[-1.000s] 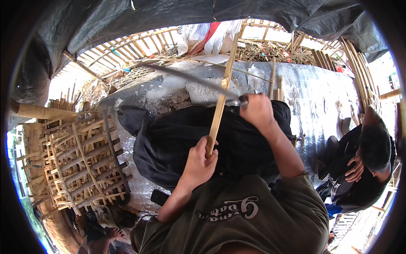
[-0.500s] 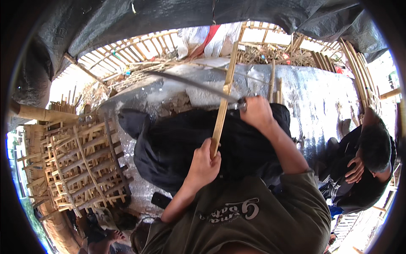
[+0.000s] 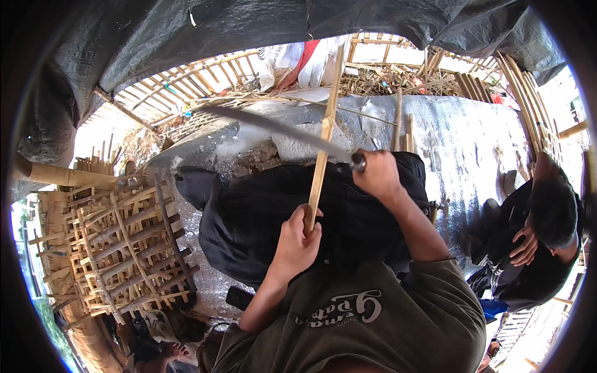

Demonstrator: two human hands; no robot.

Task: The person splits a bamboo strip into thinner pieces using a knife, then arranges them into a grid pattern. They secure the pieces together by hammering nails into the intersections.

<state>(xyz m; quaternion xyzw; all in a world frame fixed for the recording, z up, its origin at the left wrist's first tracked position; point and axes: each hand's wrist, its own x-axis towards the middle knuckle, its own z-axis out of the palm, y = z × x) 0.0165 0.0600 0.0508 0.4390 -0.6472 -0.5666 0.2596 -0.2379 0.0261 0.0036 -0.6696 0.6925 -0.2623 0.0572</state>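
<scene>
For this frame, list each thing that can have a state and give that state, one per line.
Left hand: closed around the lower end of the bamboo strip.
Right hand: closed on the knife handle.
Bamboo strip: held upright, leaning slightly.
Long knife: blade laid across the strip, pointing left.
Black cloth: draped over the lap.
Bamboo lattice frames: stacked at left.
Other person: seated at right, hand to head.

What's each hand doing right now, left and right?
Left hand: closed around the bamboo strip.
Right hand: closed on the long knife handle.
</scene>
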